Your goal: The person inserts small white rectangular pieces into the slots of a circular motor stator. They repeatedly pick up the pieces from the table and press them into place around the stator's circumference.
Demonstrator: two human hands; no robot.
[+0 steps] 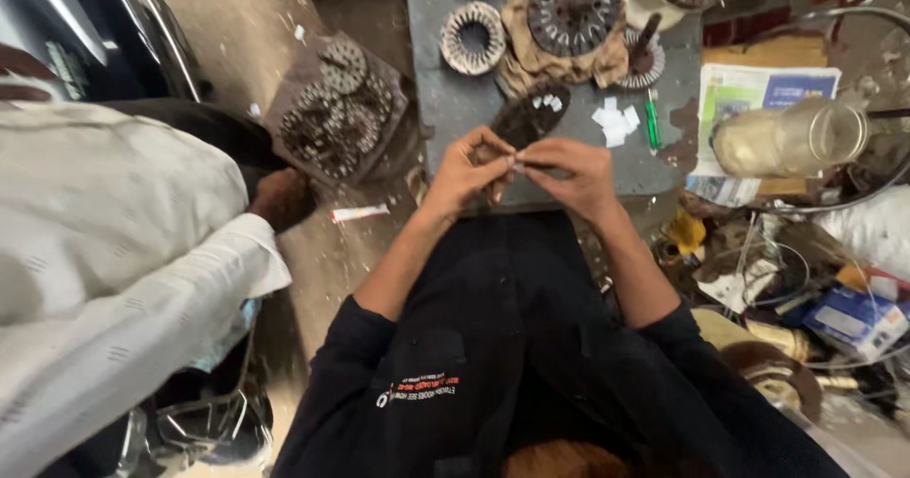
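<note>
**Both hands pinched at the edge of a dark stator**

At far left a co-worker (114,251) in a pale shirt bends beside me, one dark hand (282,198) low near the floor. Just past it a board (339,108) on the ground carries a heap of dark toothed rings.

My left arm comes up from the bottom, sleeve pushed to the elbow, forearm angled up and to the right. My left hand (466,168) is curled almost closed, fingertips bunched in a pinch on something small and pale; I cannot tell just what it is. It sits at the near edge of the grey table (445,108).

The stator (531,115), a dark oval ring with white slips in its slots, lies tilted on the table right behind my fingers, touching them.

My right hand (573,177) mirrors the left, fingers folded nearly shut, thumb and forefinger meeting the left fingertips over that same pale bit. The right forearm runs down and to the right.

Further right lie white paper slips (614,123), a green pen (652,123), then a newspaper (758,94) and a clear jar (791,137) on its side.
</note>
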